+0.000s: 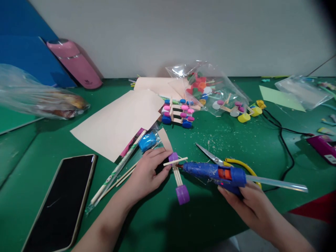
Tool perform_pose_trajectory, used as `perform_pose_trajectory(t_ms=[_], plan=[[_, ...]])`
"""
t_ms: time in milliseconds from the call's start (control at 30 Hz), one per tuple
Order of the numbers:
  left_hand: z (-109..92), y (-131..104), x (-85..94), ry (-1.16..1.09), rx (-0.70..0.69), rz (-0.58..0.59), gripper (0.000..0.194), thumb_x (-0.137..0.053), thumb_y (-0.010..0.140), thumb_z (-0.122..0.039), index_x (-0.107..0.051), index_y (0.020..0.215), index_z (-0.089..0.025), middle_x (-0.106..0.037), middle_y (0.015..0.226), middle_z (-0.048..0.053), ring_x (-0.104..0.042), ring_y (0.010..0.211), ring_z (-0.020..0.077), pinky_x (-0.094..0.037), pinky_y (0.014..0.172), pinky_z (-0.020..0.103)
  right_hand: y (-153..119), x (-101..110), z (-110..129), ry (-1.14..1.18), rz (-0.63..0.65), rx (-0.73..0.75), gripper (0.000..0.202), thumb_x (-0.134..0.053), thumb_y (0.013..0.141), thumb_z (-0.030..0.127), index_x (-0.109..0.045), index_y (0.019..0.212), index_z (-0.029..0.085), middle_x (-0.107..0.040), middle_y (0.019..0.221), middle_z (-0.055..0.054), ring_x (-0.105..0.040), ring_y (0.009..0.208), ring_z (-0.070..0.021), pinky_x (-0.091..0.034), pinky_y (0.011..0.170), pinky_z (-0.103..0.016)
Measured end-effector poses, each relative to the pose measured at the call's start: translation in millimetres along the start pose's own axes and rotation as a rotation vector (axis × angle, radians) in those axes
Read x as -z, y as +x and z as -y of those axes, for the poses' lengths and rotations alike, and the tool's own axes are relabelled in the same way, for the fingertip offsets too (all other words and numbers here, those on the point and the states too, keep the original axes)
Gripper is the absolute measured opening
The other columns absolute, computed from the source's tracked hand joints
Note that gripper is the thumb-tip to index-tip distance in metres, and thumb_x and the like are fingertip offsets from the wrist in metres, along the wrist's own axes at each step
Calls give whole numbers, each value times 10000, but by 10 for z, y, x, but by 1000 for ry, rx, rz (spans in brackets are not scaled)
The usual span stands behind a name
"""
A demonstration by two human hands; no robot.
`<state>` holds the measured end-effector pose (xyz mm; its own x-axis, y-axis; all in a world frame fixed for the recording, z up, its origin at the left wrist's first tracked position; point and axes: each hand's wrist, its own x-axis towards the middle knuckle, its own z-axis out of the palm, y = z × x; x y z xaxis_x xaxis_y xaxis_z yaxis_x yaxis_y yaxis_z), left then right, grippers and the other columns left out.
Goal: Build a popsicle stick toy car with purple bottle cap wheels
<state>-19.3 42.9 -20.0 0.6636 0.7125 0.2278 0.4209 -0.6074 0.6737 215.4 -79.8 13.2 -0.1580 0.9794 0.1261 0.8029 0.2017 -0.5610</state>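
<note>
our left hand clamped on far end of purple-capped pale wooden-stick frame, near cap outside that grip, our right hand wrapped round blue plastic glue gun

Open passages and obstructions on the green counter.
Bare surface lies between the left hand and right hand, in front of the purple-wheeled piece; a second gap, flecked with scraps, separates the stacked wheeled pieces from the scissors. The phone and stick packet obstruct the left; the glue gun and black cord, the right.
</note>
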Motion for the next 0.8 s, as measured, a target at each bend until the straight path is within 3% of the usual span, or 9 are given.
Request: perform_pose_trajectory(t_ms=[133, 233, 333, 433, 533, 700, 800], plan=[[14, 2, -5, 5, -9, -5, 311, -509, 790, -159, -571, 1092, -199, -627, 1050, 80, -565, 977, 203, -445, 850, 351, -12, -30, -27, -8, 8, -7, 96, -459, 837, 174, -540, 817, 222, -630, 698, -26, -612, 642, -184, -482, 561, -276], [17, 8, -7, 10, -3, -3, 303, -507, 790, -162, -576, 1084, -194, -629, 1050, 82, -567, 974, 205, -450, 847, 357, -15, -41, -43, -17, 25, -21, 128, -464, 833, 181, -535, 736, 225, -616, 660, -30, -623, 691, -202, -492, 576, -284], [9, 12, -7, 18, 9, -1, 288, -507, 793, -176, -584, 1071, -182, -631, 1053, 86, -565, 986, 209, -448, 858, 363, -29, -37, -55, -28, 28, -19, 124, -481, 822, 176, -534, 718, 219, -642, 759, -59, -629, 808, -233, -510, 637, -304], [-6, 10, 1, 10, 13, -7, 291, -506, 794, -185, -586, 1074, -171, -634, 1051, 90, -567, 989, 211, -451, 861, 360, -42, -25, -54, -33, 6, 12, 61, -495, 811, 188, -545, 841, 206, -653, 879, -86, -618, 895, -262, -522, 684, -330], [-17, 8, 11, 5, 14, -10, 299, -506, 791, -187, -588, 1077, -163, -637, 1046, 97, -573, 983, 214, -457, 856, 355, -30, -13, -33, -24, -8, 42, 180, -484, 808, 168, -516, 982, 201, -651, 933, -79, -629, 871, -245, -517, 720, -326], [-10, 11, 8, 9, 4, -7, 288, -512, 787, -181, -592, 1064, -165, -641, 1033, 95, -577, 969, 213, -457, 845, 354, 3, -11, 2, -6, -12, 32, 243, -486, 810, 145, -484, 1046, 204, -644, 868, -43, -634, 731, -188, -500, 682, -278], [-2, 9, 0, 7, -1, -3, 286, -510, 791, -176, -585, 1066, -159, -637, 1037, 97, -572, 971, 209, -451, 847, 359, -4, -29, -13, 5, 11, 10, 302, -482, 817, 144, -454, 1111, 211, -630, 875, -37, -625, 768, -183, -490, 691, -267]])
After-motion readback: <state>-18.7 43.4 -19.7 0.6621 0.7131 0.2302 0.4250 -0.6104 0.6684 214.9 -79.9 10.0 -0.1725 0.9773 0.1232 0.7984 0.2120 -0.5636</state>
